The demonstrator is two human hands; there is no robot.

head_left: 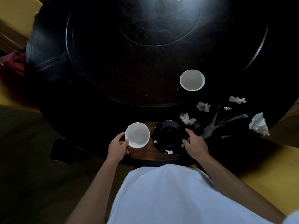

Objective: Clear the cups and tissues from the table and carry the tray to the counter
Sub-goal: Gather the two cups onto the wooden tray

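Head view. Round dark table (97,70), glossy, with a raised round centre. Tray (150,152): brown wood, at the table's near edge. On the tray: white cup (137,135), upright, left end; black saucer (169,137), right end, beside that cup. Left hand (117,147): gripping the white cup by its near-left rim, thumb on the lip. Right hand (195,143): fingers curled onto the saucer's right rim. Second cup (192,80): white, upright, on the table beyond the tray, to its right. Tissues (258,124): five crumpled white pieces scattered right of the tray, one (187,118) just behind the saucer. Spill (215,125): pale streaks among the tissues.
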